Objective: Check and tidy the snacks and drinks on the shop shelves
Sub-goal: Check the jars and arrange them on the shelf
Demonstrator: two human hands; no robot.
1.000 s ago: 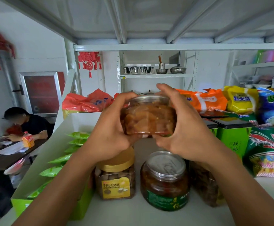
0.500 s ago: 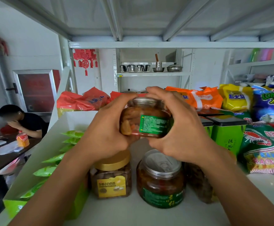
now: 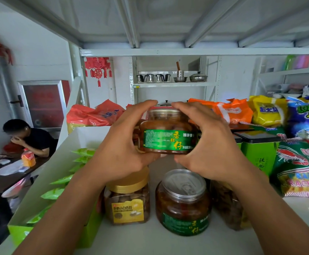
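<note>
I hold a clear jar of brown preserved snacks [image 3: 166, 133] in the air above the shelf, its green label facing me. My left hand [image 3: 120, 144] grips its left side and my right hand [image 3: 205, 150] grips its right side, fingers curled over the lid. Below it on the white shelf [image 3: 150, 240] stand a matching green-label jar [image 3: 183, 203] with a pull-tab lid, a yellow-lidded nut jar [image 3: 128, 201] and a third jar [image 3: 227, 205] partly hidden under my right forearm.
A green display box of green sachets [image 3: 58, 192] stands at the left. Green tins [image 3: 258, 150], a prawn-cracker bag [image 3: 300, 168] and orange, yellow and blue snack bags [image 3: 267, 115] crowd the right and back. A person sits at a table [image 3: 6, 179] at far left.
The jar has been turned in my hands, so its green label has come round from the right to face me fully. Both hands kept their hold.
</note>
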